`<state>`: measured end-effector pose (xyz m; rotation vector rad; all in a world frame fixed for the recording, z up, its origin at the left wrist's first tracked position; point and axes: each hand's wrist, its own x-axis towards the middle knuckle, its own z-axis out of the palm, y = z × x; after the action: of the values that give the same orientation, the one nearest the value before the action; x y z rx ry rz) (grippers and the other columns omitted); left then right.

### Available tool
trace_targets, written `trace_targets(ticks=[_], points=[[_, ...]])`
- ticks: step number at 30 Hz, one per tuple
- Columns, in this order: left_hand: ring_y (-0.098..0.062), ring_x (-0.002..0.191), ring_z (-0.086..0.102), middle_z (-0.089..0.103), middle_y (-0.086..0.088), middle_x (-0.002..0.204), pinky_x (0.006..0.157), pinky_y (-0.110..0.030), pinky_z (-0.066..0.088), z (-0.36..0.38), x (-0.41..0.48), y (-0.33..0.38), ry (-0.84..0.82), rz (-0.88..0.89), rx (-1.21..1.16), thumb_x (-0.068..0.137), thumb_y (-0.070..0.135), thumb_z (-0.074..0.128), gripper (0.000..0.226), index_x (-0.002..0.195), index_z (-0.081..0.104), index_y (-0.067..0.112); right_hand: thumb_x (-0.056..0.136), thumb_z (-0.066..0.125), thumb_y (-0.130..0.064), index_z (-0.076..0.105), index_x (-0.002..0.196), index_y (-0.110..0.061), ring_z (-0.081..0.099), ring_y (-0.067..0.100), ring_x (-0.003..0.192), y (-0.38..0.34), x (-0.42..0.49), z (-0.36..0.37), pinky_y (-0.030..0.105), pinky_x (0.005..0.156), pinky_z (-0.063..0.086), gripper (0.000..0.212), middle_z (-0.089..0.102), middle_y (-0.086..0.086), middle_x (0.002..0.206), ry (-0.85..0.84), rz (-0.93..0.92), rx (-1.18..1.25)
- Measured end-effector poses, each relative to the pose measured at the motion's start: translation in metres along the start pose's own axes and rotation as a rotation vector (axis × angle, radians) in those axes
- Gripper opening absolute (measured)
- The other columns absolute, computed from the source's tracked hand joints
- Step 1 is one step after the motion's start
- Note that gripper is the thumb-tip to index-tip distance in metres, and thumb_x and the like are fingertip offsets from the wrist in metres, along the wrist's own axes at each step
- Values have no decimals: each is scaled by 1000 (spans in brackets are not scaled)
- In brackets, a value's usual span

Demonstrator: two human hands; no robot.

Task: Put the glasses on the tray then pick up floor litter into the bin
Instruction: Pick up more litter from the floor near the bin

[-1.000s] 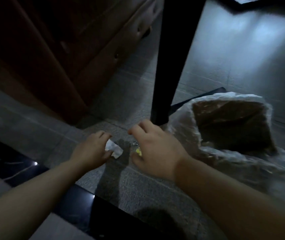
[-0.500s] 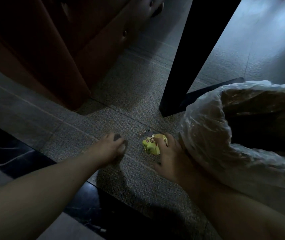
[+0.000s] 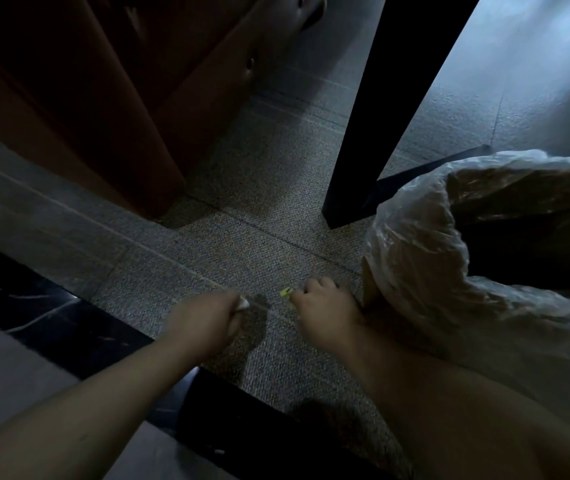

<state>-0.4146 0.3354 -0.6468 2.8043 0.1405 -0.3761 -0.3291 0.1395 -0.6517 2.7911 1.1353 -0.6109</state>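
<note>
**Both fists closed on litter, bin at the right edge**

Curled shut low in the centre of the frame, the left hand (image 3: 207,323) pinches a white scrap (image 3: 243,304) that peeks from its fingertips, and the right hand (image 3: 325,313) is balled around a yellow wrapper (image 3: 286,292), only a sliver showing at its upper left. Both rest on the carpet (image 3: 242,244).

Little of either piece is visible, so a loose pinch could likely let one slip on the way up. The bin (image 3: 519,237), lined with a clear bag (image 3: 415,258), sits right of centre just beside the right hand; its slack liner may fold over the mouth. That mouth faces up and towards the right edge. Neither crumpled piece shows a clear long axis.
</note>
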Motion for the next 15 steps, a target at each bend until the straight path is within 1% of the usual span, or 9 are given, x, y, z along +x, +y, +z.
trace_targets(ticks=[2, 3, 4, 6, 8, 9, 11, 13, 15], points=[[-28, 69, 59, 52, 1, 64, 52, -31, 31, -22, -5, 0, 41, -28, -54, 88, 43, 49, 22, 73, 42, 28, 93, 51, -25, 54, 122, -12, 51, 34, 107, -11, -9, -22, 43, 80, 45, 32, 56, 13, 118, 84, -122, 16], [-25, 61, 55, 45, 5, 59, 50, -30, 30, -33, -7, 0, 64, -55, -70, 87, 43, 50, 27, 68, 37, 29, 92, 52, -24, 55, 120, -11, 52, 33, 105, -19, -13, -36, 44, 78, 46, 31, 57, 12, 115, 134, -188, 25], [-21, 54, 50, 43, 7, 56, 47, -30, 29, -45, -9, -1, 95, -80, -81, 87, 42, 52, 30, 65, 36, 29, 91, 54, -24, 55, 119, -11, 52, 33, 104, -25, -19, -54, 43, 77, 46, 31, 57, 12, 114, 186, -251, 27], [-16, 49, 45, 45, 7, 53, 45, -29, 28, -66, -14, 0, 150, -106, -103, 86, 40, 57, 31, 64, 39, 28, 89, 60, -26, 56, 117, -12, 54, 32, 102, -34, -32, -93, 42, 73, 47, 32, 58, 12, 114, 281, -349, 16], [-16, 47, 46, 49, 4, 53, 44, -29, 32, -85, -16, 8, 186, -73, -115, 85, 38, 60, 29, 65, 42, 27, 84, 65, -28, 58, 109, -12, 55, 31, 98, -31, -50, -134, 39, 68, 46, 30, 60, 12, 109, 389, -393, 13], [-15, 46, 45, 49, 4, 52, 44, -30, 34, -94, -16, 15, 197, -44, -119, 84, 38, 61, 29, 64, 41, 28, 82, 67, -29, 59, 107, -12, 55, 31, 97, -26, -60, -152, 39, 68, 47, 31, 60, 13, 108, 432, -394, 16], [-13, 44, 44, 45, 6, 50, 43, -31, 36, -113, -13, 35, 220, 44, -119, 83, 40, 61, 33, 63, 38, 30, 81, 68, -29, 59, 109, -12, 55, 30, 100, -8, -81, -183, 41, 70, 50, 34, 60, 14, 111, 483, -357, 2], [-11, 45, 42, 42, 7, 50, 42, -30, 34, -132, -9, 60, 247, 131, -125, 83, 45, 59, 33, 64, 37, 31, 84, 64, -29, 59, 112, -12, 54, 29, 101, 19, -100, -203, 43, 72, 52, 34, 60, 14, 112, 518, -289, -27], [-8, 47, 43, 43, 9, 53, 42, -27, 31, -150, -2, 92, 275, 222, -143, 82, 48, 56, 26, 67, 41, 33, 88, 60, -32, 61, 114, -12, 55, 27, 98, 53, -122, -216, 42, 74, 51, 33, 60, 13, 112, 552, -198, -32]])
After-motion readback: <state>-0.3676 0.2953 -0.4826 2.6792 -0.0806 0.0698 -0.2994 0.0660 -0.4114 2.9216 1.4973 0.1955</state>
